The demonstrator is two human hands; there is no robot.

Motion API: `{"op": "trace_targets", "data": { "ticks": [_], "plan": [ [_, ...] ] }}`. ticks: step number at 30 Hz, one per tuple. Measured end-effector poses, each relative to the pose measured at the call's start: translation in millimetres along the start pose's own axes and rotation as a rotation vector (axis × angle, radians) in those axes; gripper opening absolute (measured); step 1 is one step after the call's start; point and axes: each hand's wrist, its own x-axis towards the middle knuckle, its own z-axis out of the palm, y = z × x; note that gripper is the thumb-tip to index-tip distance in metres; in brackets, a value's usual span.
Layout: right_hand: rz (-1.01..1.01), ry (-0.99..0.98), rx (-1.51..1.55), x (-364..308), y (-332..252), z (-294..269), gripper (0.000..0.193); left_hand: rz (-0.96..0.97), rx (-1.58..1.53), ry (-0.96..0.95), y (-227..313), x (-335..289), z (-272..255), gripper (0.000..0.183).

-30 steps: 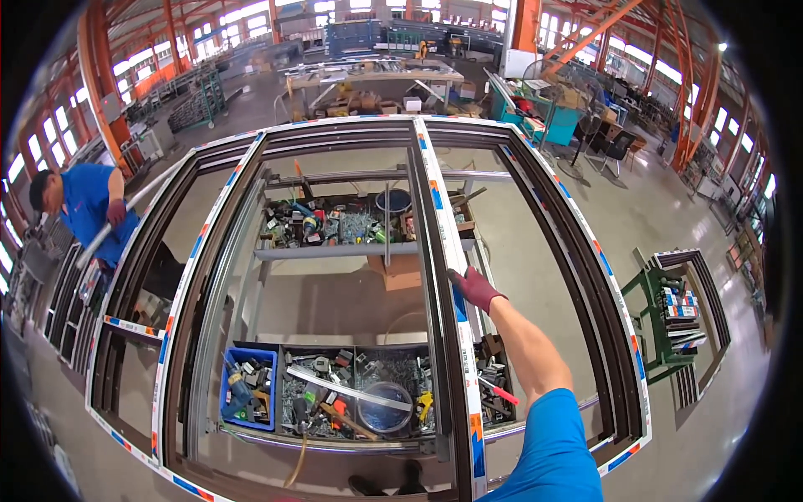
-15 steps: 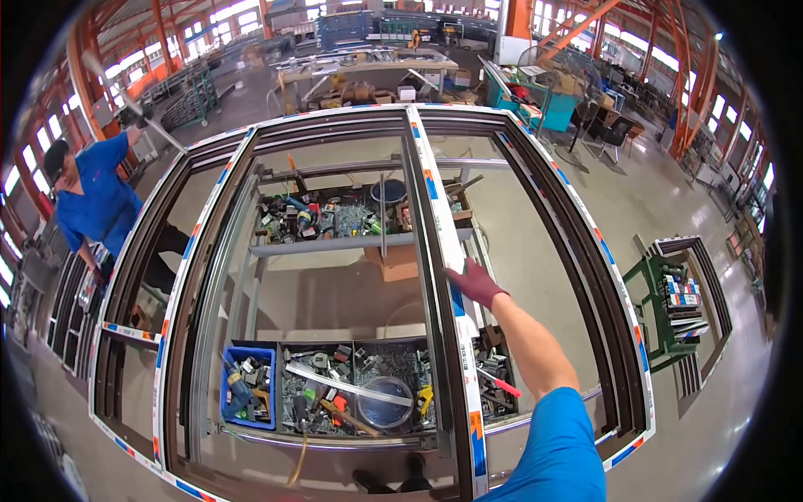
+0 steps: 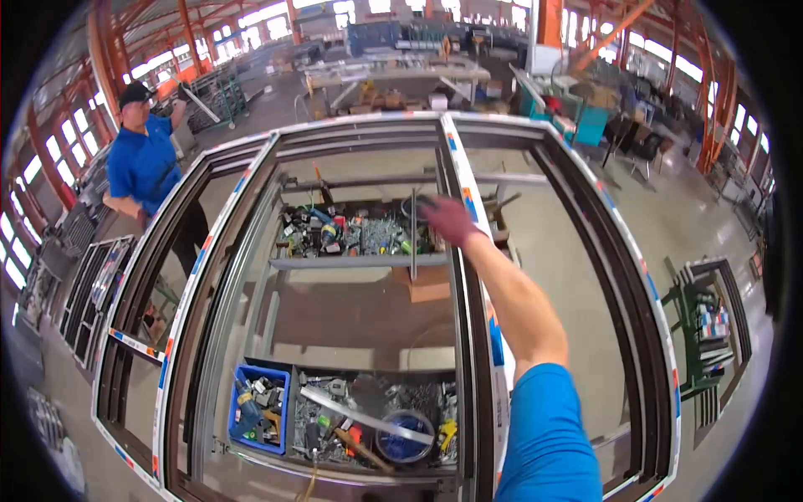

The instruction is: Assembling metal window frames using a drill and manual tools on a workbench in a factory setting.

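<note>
My right hand (image 3: 450, 220), in a maroon glove, is stretched out over the large window frame (image 3: 499, 335), whose dark profiles carry white, blue and orange protective tape. It hovers at the frame's middle upright bar (image 3: 462, 171), to the left of its taped face. The fingers point left and away, look extended and are somewhat blurred; I see nothing held in them. Whether they touch the bar, I cannot tell. Beneath the hand, seen through the frame, lies a far parts tray (image 3: 360, 234) with fasteners and a power tool. My left hand is out of view.
Below the frame's near part are a blue bin (image 3: 287, 410) and a tray with a clear round tub (image 3: 404, 443). At left stands a co-worker (image 3: 144, 163) in a blue shirt, one hand raised by a pale strip (image 3: 199, 105). A green cart (image 3: 694, 335) stands at right.
My right hand has left the taped face of the middle bar and moved away from me and slightly left. The view has shifted; the co-worker now stands more upright.
</note>
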Motion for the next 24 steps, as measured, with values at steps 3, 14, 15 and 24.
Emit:
{"op": "trace_targets", "data": {
  "ticks": [3,14,15,24],
  "plan": [
    [-1.060,0.078,-0.161,-65,-143,75,0.064,0.292,-0.164,0.235,-50,17,12,0.045],
    [-0.187,-1.032,-0.493,-163,18,303,0.053,0.168,0.070,0.003,-23,58,-33,0.060],
    [-0.162,-1.223,-0.485,-188,21,321,0.058,0.132,0.056,-0.013,-22,54,-31,0.059],
    [0.085,-0.715,-0.289,-355,49,481,0.075,0.144,0.038,0.001,-23,50,-33,0.065]
  ]
}}
